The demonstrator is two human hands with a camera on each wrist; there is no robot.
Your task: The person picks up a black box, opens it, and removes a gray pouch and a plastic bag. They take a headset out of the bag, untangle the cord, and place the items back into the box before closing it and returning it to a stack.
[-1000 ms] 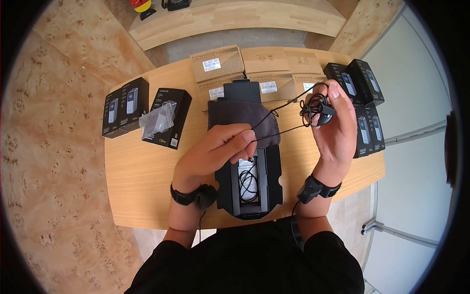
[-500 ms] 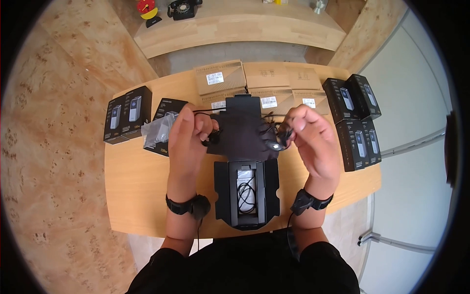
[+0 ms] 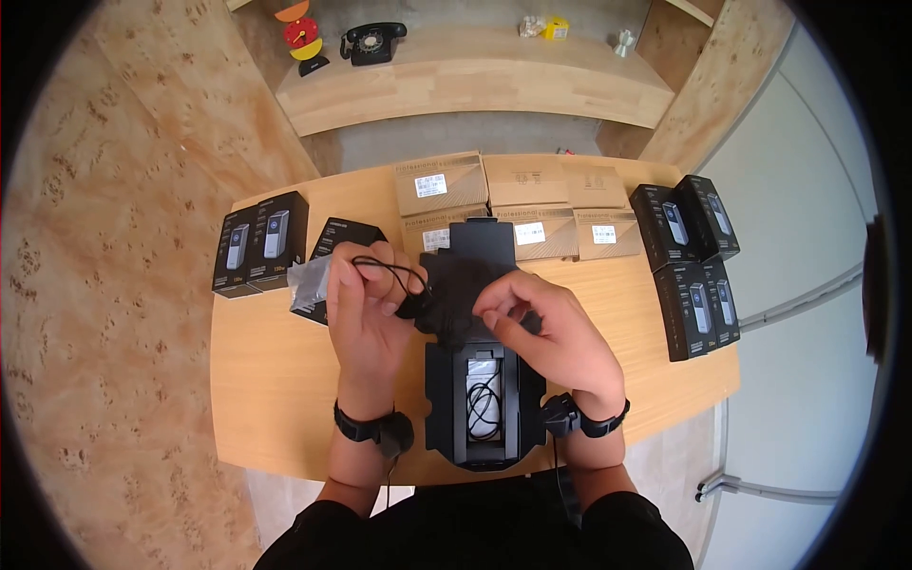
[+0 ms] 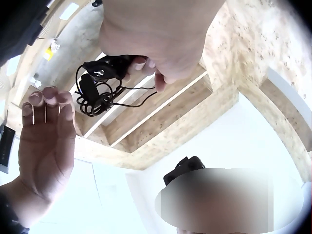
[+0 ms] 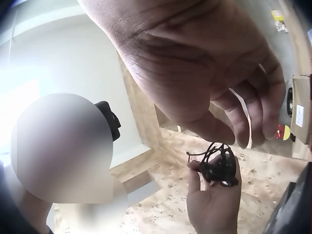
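Observation:
My left hand [image 3: 363, 309] holds up a bundle of black cable [image 4: 97, 100], pinching it between thumb and fingers. A small black rounded piece [image 4: 105, 68] with a shiny spot hangs in the bundle, and loops rise above the fingers. To its right is my right hand [image 3: 560, 332], its fingers loosely bent with nothing between them in the right wrist view. Below both hands lies an opened black box [image 3: 439, 399], with another coiled black cable [image 3: 483, 408] over a pale packet inside. A dark cloth pouch [image 3: 461, 294] lies behind the box, partly hidden.
Black printed boxes stand at left [image 3: 275, 237] and right [image 3: 686, 304] on the wooden table [image 3: 608, 294]. A clear plastic bag [image 3: 309, 282] lies on one of them. Brown cartons [image 3: 532, 180] line the back. Beyond is a shelf with a black telephone [image 3: 372, 43].
The right hand first held the cable bundle; now the left hand holds it, and the right hand has let go. Both hands have come closer together over the pouch, and the view has tilted up.

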